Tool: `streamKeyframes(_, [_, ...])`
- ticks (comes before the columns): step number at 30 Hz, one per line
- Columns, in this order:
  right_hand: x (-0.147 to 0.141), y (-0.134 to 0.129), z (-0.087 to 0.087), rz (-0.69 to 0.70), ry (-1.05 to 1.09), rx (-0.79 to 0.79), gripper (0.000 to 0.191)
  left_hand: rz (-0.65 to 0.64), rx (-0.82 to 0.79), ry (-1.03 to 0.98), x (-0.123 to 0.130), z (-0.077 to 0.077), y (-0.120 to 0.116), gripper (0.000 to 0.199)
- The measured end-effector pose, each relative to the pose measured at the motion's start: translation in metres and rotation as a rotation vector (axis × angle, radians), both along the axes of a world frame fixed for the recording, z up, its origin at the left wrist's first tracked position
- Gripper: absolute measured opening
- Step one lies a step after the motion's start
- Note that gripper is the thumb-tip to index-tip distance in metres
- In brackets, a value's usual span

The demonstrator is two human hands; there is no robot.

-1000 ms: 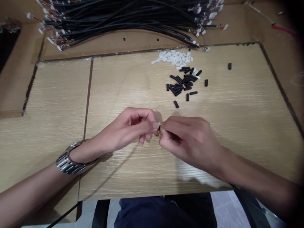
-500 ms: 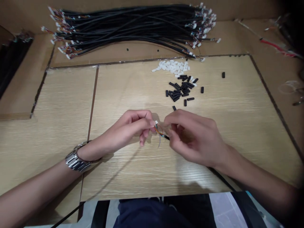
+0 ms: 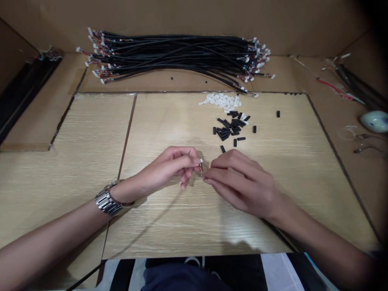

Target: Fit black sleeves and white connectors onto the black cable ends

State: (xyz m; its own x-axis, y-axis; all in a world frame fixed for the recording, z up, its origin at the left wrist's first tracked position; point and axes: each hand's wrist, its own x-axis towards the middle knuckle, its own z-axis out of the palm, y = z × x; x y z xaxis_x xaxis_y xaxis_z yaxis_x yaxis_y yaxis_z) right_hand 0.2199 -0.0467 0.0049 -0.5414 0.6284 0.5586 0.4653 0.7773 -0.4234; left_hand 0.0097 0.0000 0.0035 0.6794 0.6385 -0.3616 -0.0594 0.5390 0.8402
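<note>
I see my left hand (image 3: pixel 169 167) and right hand (image 3: pixel 239 182) meeting over the middle of the pale wood-grain counter (image 3: pixel 291 182), fingertips almost touching. The left hand pinches a small white plastic connector (image 3: pixel 201 161) between thumb and forefinger, and the right hand's fingers are pressed together on the thin coloured wires (image 3: pixel 203 166) that run out of it; the cable past them is hidden under the right hand. A metal-link wristwatch (image 3: pixel 106 201) sits on my left wrist. No box or tray holds the parts: they lie loose on the counter. Just beyond my hands is a scatter of short black tube pieces (image 3: pixel 230 127), roughly two dozen, too overlapped to count exactly, with one stray black piece (image 3: pixel 278 114) well apart to the right. Touching its far edge is a small heap of white plastic connectors (image 3: pixel 221 100), too small to count. Further back lies one large bundle of long black cables (image 3: pixel 182 52) with white connectors at both ends, on brown cardboard (image 3: pixel 39 117).
</note>
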Motion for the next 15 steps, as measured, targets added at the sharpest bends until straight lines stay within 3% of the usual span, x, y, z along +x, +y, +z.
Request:
streamKeyframes(8, [-0.014,-0.006,-0.003,-0.114,0.221,-0.261,0.014,0.013,0.041,0.006,0.000,0.000,0.000,0.020])
streamKeyframes(15, [-0.017,-0.012,-0.003,-0.233,0.329,-0.343,0.011,0.046,0.056,0.002,0.000,-0.003,-0.002,0.021])
